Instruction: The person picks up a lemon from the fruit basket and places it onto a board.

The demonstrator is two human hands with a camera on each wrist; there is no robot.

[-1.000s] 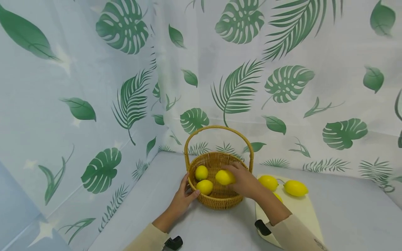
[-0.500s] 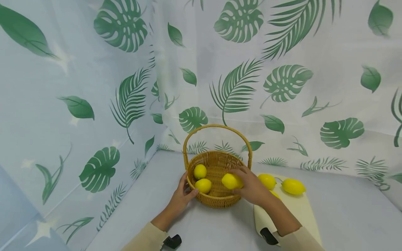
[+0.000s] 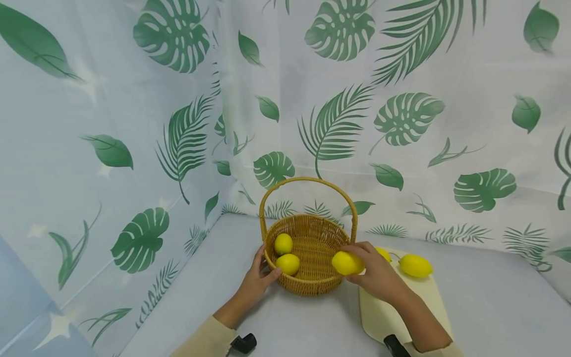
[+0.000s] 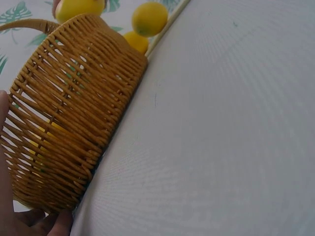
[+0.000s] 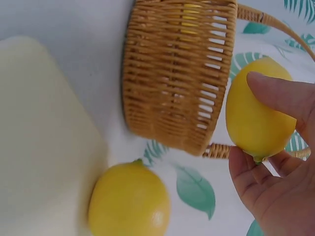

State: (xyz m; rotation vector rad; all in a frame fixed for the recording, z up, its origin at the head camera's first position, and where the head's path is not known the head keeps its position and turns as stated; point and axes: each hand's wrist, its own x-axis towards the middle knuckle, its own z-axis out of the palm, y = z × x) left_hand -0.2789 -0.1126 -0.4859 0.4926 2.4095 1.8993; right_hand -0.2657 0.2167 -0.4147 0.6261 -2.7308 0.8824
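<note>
A wicker basket with a tall arched handle stands on the table. Inside it, on the left, lie two yellow lemons, one farther back and one nearer. My left hand grips the basket's left side, its thumb at the rim and its fingers against the outer wall. My right hand holds another lemon at the basket's right rim. In the right wrist view, the thumb lies over this held lemon and fingers curl beneath it, outside the basket wall.
To the right lies a cream cutting board. Toward its far end rest lemons, one partly behind my right hand and one farther right. Leaf-printed cloth hangs behind and at the left.
My right hand has carried its lemon from over the basket's middle rightward to the right rim. My left hand has stayed on the basket.
</note>
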